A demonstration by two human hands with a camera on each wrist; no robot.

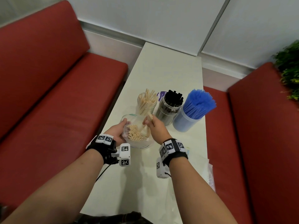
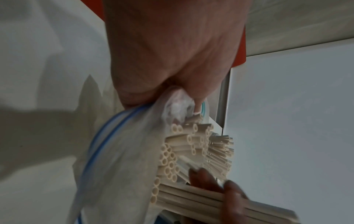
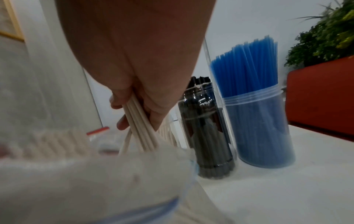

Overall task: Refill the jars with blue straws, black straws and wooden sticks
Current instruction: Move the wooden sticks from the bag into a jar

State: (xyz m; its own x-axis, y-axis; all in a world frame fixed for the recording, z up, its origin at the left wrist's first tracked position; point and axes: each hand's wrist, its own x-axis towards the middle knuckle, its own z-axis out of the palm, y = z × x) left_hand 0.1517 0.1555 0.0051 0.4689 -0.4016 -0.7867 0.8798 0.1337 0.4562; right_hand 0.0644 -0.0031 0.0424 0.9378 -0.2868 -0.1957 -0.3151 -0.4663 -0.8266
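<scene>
My left hand (image 1: 119, 132) grips the rim of a clear zip bag (image 1: 139, 143) that holds several beige wooden sticks (image 1: 134, 135); the left wrist view shows the thumb pinching the bag's (image 2: 122, 159) plastic. My right hand (image 1: 152, 125) holds a small bundle of sticks (image 3: 138, 125) half drawn out of the bag's mouth. Behind the bag stand three jars: one with wooden sticks (image 1: 146, 102), one with black straws (image 1: 169, 109), one with blue straws (image 1: 192, 110).
The white table (image 1: 169, 70) runs away from me between two red benches (image 1: 56, 94). Crumpled clear plastic (image 1: 208, 172) lies near the table's right edge. A green plant (image 1: 289, 68) stands at far right behind the bench.
</scene>
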